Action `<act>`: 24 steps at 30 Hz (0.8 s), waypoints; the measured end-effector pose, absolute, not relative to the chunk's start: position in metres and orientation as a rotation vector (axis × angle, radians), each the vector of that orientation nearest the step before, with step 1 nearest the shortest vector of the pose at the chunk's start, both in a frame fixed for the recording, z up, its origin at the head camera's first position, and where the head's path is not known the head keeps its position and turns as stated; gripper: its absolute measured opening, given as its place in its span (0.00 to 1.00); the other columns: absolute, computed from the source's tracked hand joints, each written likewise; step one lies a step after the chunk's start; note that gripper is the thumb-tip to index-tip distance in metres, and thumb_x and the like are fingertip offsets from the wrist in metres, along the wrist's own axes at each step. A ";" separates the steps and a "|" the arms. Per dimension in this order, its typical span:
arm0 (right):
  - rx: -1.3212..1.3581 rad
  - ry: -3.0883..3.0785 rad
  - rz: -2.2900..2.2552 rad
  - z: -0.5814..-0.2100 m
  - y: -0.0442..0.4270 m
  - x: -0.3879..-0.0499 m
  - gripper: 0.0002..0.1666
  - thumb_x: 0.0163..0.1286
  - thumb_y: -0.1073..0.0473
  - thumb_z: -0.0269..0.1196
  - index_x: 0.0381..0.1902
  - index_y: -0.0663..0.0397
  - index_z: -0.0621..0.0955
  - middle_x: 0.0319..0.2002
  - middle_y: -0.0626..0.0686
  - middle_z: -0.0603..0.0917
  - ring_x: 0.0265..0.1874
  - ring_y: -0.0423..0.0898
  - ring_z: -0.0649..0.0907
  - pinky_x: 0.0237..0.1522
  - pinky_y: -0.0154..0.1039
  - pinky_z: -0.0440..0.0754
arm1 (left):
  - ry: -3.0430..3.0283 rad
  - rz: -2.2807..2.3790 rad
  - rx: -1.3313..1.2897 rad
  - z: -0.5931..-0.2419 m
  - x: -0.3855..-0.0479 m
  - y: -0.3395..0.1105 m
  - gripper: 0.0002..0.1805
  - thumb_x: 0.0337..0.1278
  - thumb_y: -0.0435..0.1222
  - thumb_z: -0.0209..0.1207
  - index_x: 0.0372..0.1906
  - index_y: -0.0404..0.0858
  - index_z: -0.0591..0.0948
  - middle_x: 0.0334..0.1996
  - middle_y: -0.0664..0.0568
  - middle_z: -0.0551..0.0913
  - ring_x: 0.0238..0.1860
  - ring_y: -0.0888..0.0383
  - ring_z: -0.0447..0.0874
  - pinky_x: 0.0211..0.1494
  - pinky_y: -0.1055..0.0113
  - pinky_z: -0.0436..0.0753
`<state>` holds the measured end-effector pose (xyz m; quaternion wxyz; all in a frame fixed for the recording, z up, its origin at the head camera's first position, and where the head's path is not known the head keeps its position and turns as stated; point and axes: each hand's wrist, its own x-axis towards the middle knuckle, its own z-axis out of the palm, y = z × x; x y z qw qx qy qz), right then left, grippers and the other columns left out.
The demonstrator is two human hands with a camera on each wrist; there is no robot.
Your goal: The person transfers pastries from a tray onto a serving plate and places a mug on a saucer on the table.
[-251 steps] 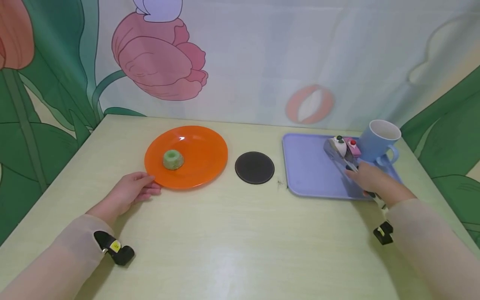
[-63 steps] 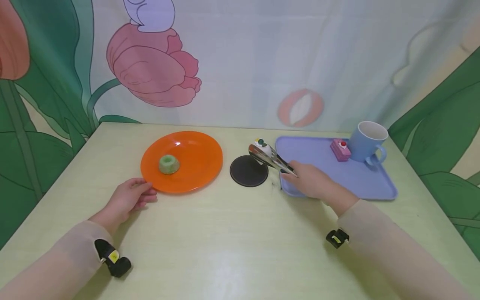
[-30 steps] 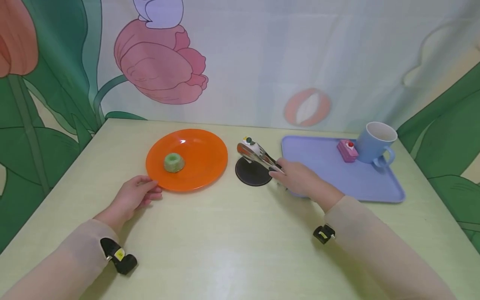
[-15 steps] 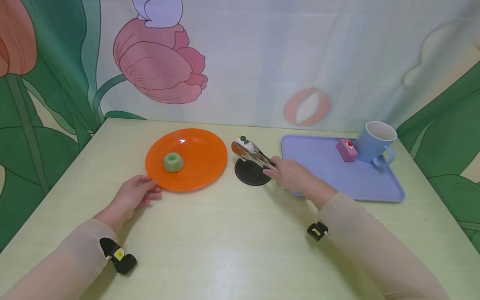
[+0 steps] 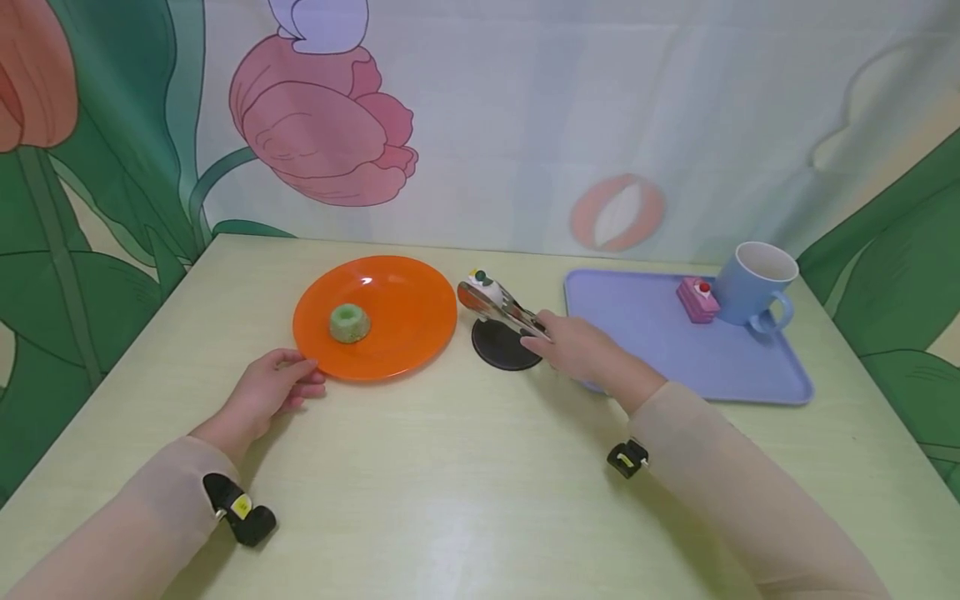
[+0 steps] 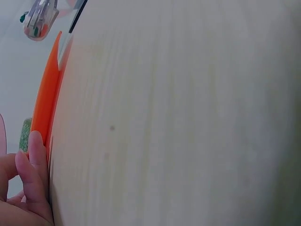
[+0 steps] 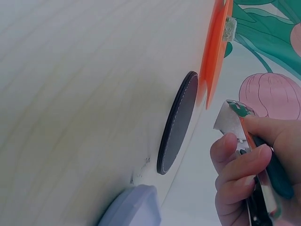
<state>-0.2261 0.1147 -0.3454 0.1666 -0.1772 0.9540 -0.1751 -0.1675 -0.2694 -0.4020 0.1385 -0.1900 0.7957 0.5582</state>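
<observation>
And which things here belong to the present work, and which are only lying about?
Likely in the job: tongs, white cake held in them, orange plate, green cake on it; perhaps pink cake and purple tray.

Apparently just lying about: black coaster, blue mug.

A flat black disc-shaped coaster (image 7: 181, 125) with pale edge stitching is lying on the pale wood-grained tabletop (image 7: 84, 94). Below the coaster in view, a lavender tray (image 7: 143, 207) is showing one corner; above it, an orange plate (image 7: 214, 56) is bearing a speckled pale-green piece (image 7: 229, 29). Right of it, the right grip (image 7: 251, 169) is holding dark-handled metal tongs (image 7: 280, 176), a white wedge-shaped cake (image 7: 227, 121) showing at their tip.
</observation>
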 end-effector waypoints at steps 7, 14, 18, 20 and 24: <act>-0.511 2.710 -0.490 -0.346 0.111 -0.228 0.23 0.72 0.43 0.48 0.49 0.57 0.68 0.24 0.51 0.76 0.22 0.46 0.74 0.27 0.40 0.71 | 2.308 1.611 -0.535 -0.401 -0.168 -0.269 0.25 0.68 0.46 0.48 0.62 0.34 0.63 0.36 0.54 0.83 0.34 0.65 0.83 0.34 0.73 0.77; -0.489 2.675 -0.519 -0.350 0.106 -0.230 0.21 0.72 0.44 0.49 0.48 0.56 0.68 0.24 0.52 0.77 0.20 0.45 0.74 0.23 0.39 0.71 | 2.303 1.607 -0.552 -0.401 -0.166 -0.268 0.25 0.69 0.46 0.48 0.62 0.34 0.63 0.37 0.53 0.83 0.34 0.65 0.83 0.34 0.73 0.77; -0.493 2.674 -0.538 -0.351 0.103 -0.230 0.20 0.72 0.44 0.49 0.46 0.56 0.69 0.24 0.52 0.78 0.20 0.45 0.75 0.22 0.39 0.71 | 2.318 1.589 -0.560 -0.401 -0.167 -0.268 0.25 0.69 0.46 0.48 0.61 0.35 0.63 0.39 0.51 0.82 0.34 0.64 0.83 0.35 0.74 0.77; -0.496 2.675 -0.541 -0.350 0.102 -0.229 0.19 0.72 0.44 0.49 0.44 0.55 0.69 0.24 0.52 0.77 0.18 0.45 0.75 0.21 0.39 0.71 | 2.325 1.580 -0.560 -0.402 -0.167 -0.269 0.25 0.68 0.46 0.48 0.61 0.35 0.63 0.40 0.50 0.82 0.35 0.64 0.83 0.35 0.74 0.77; -0.505 2.683 -0.529 -0.350 0.100 -0.228 0.19 0.72 0.44 0.49 0.42 0.55 0.69 0.23 0.52 0.75 0.16 0.45 0.74 0.21 0.39 0.71 | 2.320 1.577 -0.558 -0.404 -0.169 -0.270 0.26 0.68 0.47 0.47 0.62 0.35 0.62 0.42 0.50 0.82 0.36 0.63 0.83 0.36 0.73 0.77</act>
